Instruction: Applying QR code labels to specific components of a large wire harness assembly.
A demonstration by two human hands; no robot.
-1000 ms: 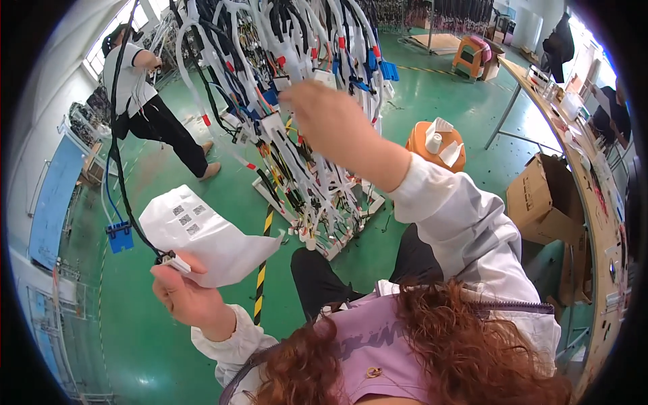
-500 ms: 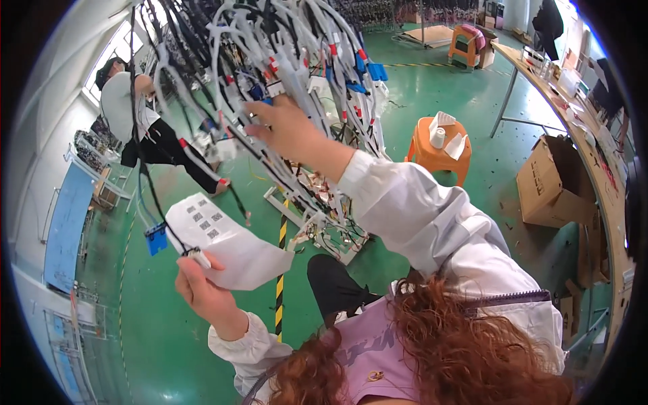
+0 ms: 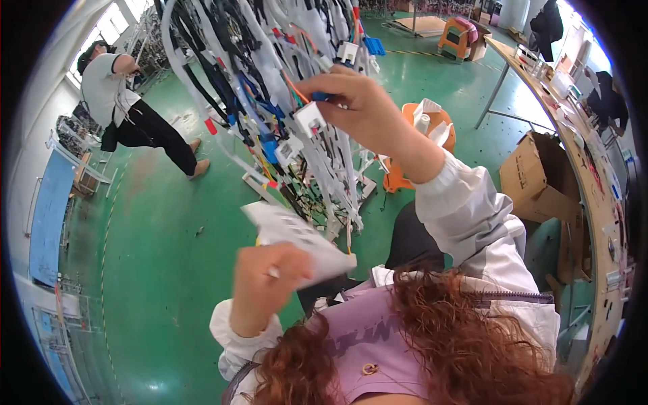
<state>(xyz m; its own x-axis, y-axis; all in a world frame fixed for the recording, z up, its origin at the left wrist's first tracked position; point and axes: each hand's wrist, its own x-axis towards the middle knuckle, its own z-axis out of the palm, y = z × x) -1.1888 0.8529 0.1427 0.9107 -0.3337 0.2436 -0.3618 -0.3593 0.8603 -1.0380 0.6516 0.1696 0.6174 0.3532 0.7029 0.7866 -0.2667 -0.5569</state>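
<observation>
In front of me hangs a thick wire harness (image 3: pixel 260 88), a bundle of black, white and grey sleeved cables with red tape bands and blue and white connectors. My right hand (image 3: pixel 368 111) is closed in a pinch on wires at the bundle's right side. Just below those fingers sits a white connector (image 3: pixel 311 119), and a blue piece shows by them. My left hand (image 3: pixel 266 280), smeared by motion, is closed on a white sheet of labels (image 3: pixel 304 246) with dark printed squares. The sheet is tilted beneath the bundle's lower end.
An orange stool (image 3: pixel 398 177) with white paper pieces and a roll stands behind my right forearm. At right are an open cardboard box (image 3: pixel 533 179) and a long wooden workbench (image 3: pixel 574 121). A person (image 3: pixel 135 101) stands at far left near a blue board (image 3: pixel 50 216).
My left hand has moved right with the label sheet and let go of the black cable with the blue connector. My right hand has shifted right along the bundle.
</observation>
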